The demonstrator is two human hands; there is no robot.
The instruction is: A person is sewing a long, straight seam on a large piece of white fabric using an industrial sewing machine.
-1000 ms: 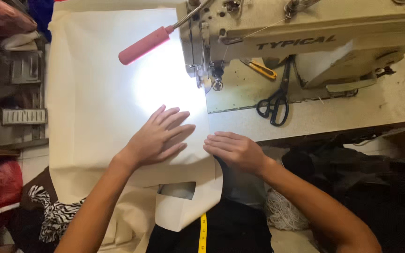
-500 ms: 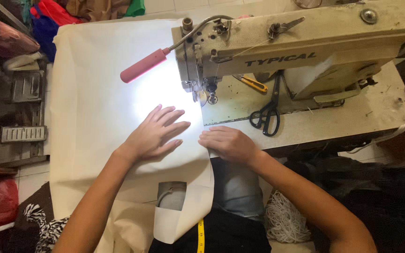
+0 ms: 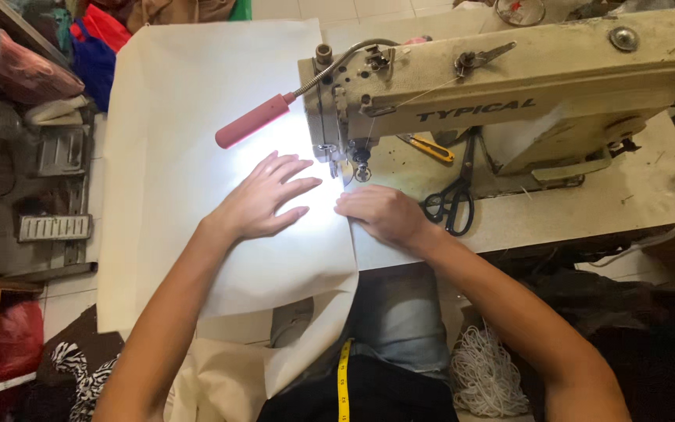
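A large cream fabric sheet [image 3: 181,117] covers the left part of the sewing table and hangs over its front edge. My left hand [image 3: 263,199] lies flat on it with fingers spread, pointing toward the needle. My right hand [image 3: 380,215] presses, palm down, on the fabric's right edge just in front of the presser foot [image 3: 351,168]. The cream sewing machine [image 3: 509,86] stands at the upper right. Its pink-handled gooseneck lamp [image 3: 253,121] lights the cloth brightly between my hands.
Black scissors [image 3: 453,199] and a yellow thread snipper [image 3: 429,148] lie on the machine bed to the right. A yellow measuring tape [image 3: 344,383] hangs at my lap. A white cord bundle [image 3: 487,375] sits lower right. Bags and metal parts crowd the left floor.
Both hands have slid with the fabric toward the needle, and the right hand now rests right in front of the presser foot. The camera view has shifted, showing more of the machine.
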